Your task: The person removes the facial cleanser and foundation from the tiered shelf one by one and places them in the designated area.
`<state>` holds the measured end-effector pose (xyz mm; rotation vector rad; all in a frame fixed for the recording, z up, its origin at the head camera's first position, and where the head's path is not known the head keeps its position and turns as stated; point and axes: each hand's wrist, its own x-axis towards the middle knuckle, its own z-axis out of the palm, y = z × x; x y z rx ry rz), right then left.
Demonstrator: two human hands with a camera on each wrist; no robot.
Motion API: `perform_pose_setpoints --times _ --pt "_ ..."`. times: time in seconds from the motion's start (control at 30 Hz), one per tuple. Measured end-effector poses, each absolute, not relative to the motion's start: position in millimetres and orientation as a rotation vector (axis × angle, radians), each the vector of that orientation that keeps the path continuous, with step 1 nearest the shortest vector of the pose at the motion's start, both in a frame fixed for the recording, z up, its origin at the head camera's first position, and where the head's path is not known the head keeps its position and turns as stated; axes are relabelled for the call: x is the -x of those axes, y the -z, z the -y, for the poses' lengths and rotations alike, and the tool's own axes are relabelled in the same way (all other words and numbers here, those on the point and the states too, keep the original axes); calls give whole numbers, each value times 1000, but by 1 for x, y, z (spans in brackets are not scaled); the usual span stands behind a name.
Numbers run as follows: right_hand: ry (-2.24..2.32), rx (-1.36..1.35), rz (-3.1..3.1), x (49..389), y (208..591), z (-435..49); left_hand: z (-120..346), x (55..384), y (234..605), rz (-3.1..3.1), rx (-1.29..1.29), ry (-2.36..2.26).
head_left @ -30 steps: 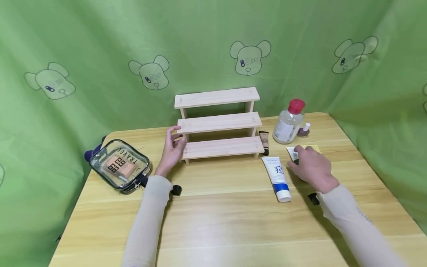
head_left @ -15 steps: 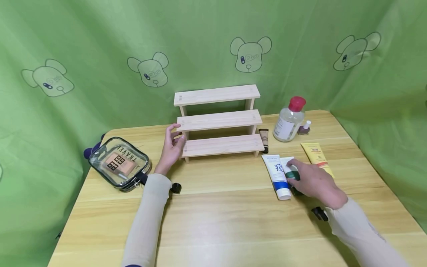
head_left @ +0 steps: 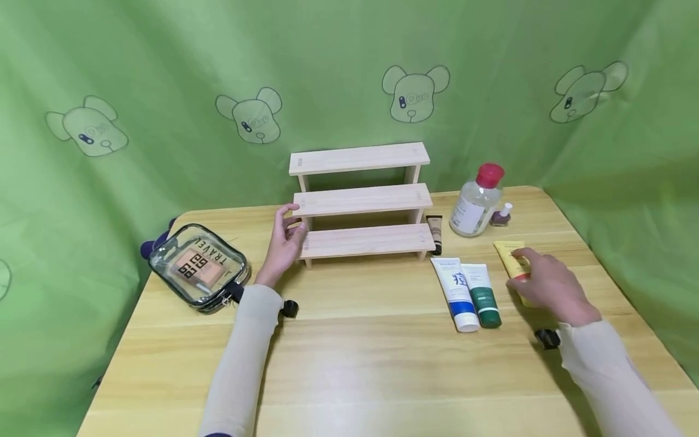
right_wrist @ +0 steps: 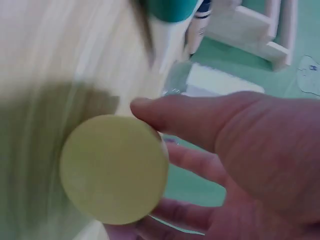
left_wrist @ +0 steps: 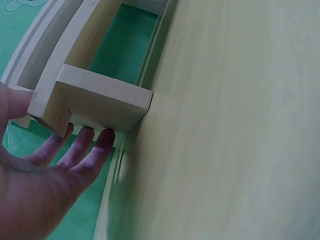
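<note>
At the left end of a three-step wooden shelf (head_left: 366,241), my left hand (head_left: 283,250) grips its side, fingers bent around the end boards. The left wrist view shows several fingertips on the side panel (left_wrist: 100,107). My right hand (head_left: 554,288) has thumb and fingers around a yellow squeeze tube (head_left: 509,255) lying on the table; its round yellow end (right_wrist: 115,170) faces the right wrist camera. Left of that hand, a white tube with a blue band (head_left: 455,291) and a white-and-green tube (head_left: 482,294) lie side by side.
A clear bottle with a red cap (head_left: 477,200) and a small nail polish bottle (head_left: 500,216) stand at the back right. By the shelf's right end is a small beige-and-black tube (head_left: 435,233). A transparent travel pouch (head_left: 199,267) lies left. Green curtain (head_left: 338,73) surrounds the table's back.
My right hand has set the white-and-green tube down beside the blue-banded one, let it go, and moved right to the yellow tube. My left hand has stayed at the shelf.
</note>
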<state>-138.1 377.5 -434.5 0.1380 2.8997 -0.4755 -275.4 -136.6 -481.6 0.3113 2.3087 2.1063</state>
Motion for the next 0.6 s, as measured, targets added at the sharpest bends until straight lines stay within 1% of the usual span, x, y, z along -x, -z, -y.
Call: perform_pose_setpoints --times 0.13,0.27,0.43,0.6 --pt "552 -94 -2869 127 437 -365 139 273 478 -2319 -300 -2113" --pt "578 -68 -2877 119 435 -353 141 276 483 -2346 -297 -2117" --pt "584 -46 -2947 119 432 -348 143 282 488 -2364 -307 -2111" --pt "605 -37 -3056 121 427 -341 147 280 484 -2418 -337 -2060"
